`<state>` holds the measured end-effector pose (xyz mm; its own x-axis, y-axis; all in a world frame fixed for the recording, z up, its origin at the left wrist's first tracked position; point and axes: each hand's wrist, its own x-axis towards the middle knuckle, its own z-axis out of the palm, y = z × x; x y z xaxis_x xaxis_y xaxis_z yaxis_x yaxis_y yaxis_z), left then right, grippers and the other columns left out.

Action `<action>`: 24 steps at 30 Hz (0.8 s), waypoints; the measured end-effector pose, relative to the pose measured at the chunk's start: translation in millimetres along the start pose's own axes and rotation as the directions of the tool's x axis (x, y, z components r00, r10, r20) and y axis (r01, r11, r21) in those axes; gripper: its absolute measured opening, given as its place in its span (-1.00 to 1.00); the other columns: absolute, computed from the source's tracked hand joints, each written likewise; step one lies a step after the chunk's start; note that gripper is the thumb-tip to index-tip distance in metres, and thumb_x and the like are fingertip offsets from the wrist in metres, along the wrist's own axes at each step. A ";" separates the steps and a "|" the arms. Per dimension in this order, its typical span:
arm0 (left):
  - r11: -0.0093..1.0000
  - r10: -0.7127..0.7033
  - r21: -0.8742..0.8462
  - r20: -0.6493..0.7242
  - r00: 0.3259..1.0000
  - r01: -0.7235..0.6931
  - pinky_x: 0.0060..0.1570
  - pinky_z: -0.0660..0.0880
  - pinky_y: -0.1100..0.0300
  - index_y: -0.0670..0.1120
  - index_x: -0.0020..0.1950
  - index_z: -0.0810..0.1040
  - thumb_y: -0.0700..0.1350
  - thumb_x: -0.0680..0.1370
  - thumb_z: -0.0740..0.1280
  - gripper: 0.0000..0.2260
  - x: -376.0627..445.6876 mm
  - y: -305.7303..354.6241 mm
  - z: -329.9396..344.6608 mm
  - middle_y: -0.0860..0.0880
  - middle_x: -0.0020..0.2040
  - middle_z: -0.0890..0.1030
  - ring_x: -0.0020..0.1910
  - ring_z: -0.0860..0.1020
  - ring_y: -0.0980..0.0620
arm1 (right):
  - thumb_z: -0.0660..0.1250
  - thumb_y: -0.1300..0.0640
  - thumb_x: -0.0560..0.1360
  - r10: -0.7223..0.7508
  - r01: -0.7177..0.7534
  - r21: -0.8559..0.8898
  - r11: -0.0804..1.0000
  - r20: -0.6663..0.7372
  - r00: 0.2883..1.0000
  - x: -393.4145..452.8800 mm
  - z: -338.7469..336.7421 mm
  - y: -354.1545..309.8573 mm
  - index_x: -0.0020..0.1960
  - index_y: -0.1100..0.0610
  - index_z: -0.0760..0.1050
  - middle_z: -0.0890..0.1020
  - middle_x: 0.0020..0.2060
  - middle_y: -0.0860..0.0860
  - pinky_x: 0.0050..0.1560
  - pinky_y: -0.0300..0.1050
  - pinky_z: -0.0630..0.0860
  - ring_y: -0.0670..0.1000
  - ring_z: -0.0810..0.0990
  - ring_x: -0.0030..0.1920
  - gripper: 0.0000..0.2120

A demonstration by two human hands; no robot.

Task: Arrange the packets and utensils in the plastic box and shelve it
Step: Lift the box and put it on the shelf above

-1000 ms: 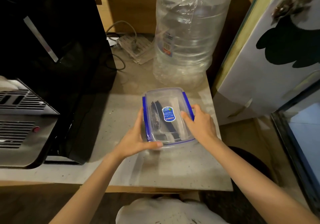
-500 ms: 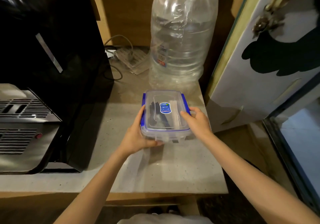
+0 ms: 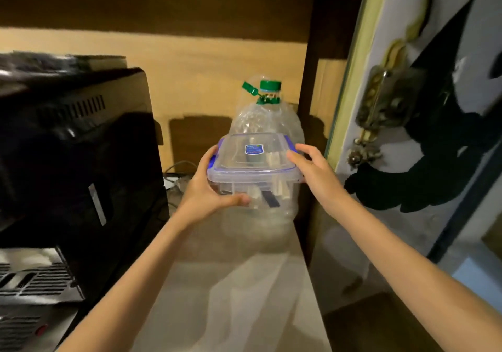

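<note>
The clear plastic box with a blue-rimmed lid and a blue sticker is held in the air above the counter, lid closed. Pale packets and a dark utensil show through its near wall. My left hand grips its left side, thumb under the front edge. My right hand holds its right side with the fingers partly spread. The box hangs in front of the big water bottle.
A large clear water bottle with a green cap stands at the back of the grey counter. A black appliance fills the left side. A door with a brass handle stands close on the right. A wooden shelf edge runs above.
Both hands have lifted the box off the counter and raised it to bottle height. The camera has tilted up, bringing the bottle cap and the upper shelf into view.
</note>
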<state>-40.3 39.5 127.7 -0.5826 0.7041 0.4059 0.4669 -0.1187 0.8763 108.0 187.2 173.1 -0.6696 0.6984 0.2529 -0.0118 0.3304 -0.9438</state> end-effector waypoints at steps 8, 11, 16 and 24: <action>0.981 0.184 -0.034 -0.128 0.974 -0.190 0.11 0.50 0.32 0.03 0.47 0.12 0.10 0.13 0.59 0.03 56.9 107.8 -22.8 0.13 0.16 0.53 0.03 0.55 0.36 | 0.37 -0.28 0.30 -0.229 0.234 -0.032 0.972 0.112 0.967 21.6 -35.1 -109.1 0.46 -0.06 0.11 0.36 0.32 -0.10 0.21 -0.07 0.32 -0.01 0.34 0.33 -0.16; 0.962 0.267 -0.031 -0.124 0.956 -0.273 -0.29 0.47 0.57 -0.01 0.46 0.12 -0.10 0.30 0.50 -0.17 76.0 144.5 -30.1 0.21 -0.01 0.49 -0.15 0.57 0.39 | 0.43 -0.07 0.31 -0.328 0.332 -0.020 0.943 0.115 0.938 27.9 -44.2 -140.4 0.49 -0.03 0.03 0.34 0.38 -0.03 0.24 -0.12 0.33 0.01 0.33 0.37 -0.12; 0.917 0.396 -0.020 -0.093 0.914 -0.399 -0.22 0.56 0.43 0.03 0.34 0.28 0.24 0.02 0.53 -0.05 98.5 195.9 -43.7 0.07 0.10 0.55 -0.02 0.61 0.16 | 0.44 -0.06 0.30 -0.461 0.463 -0.016 0.886 0.058 0.885 41.7 -57.8 -183.0 0.48 0.00 0.07 0.44 0.27 -0.07 0.13 -0.25 0.38 -0.09 0.44 0.23 -0.13; 0.875 0.483 0.012 -0.087 0.871 -0.484 -0.14 0.56 0.32 0.14 0.10 0.38 0.14 0.14 0.41 -0.45 127.1 270.5 -60.9 0.06 0.02 0.59 -0.01 0.60 0.09 | 0.40 -0.10 0.24 -0.544 0.543 0.035 0.839 0.036 0.838 62.3 -72.2 -246.4 0.31 -0.02 0.30 0.57 0.00 -0.16 -0.12 -0.38 0.54 -0.22 0.57 -0.03 -0.32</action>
<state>-28.5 54.3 432.1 -0.3402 0.4952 0.7994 0.6982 -0.4365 0.5675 122.8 195.1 436.8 -0.5816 0.3823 0.7180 -0.3999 0.6342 -0.6617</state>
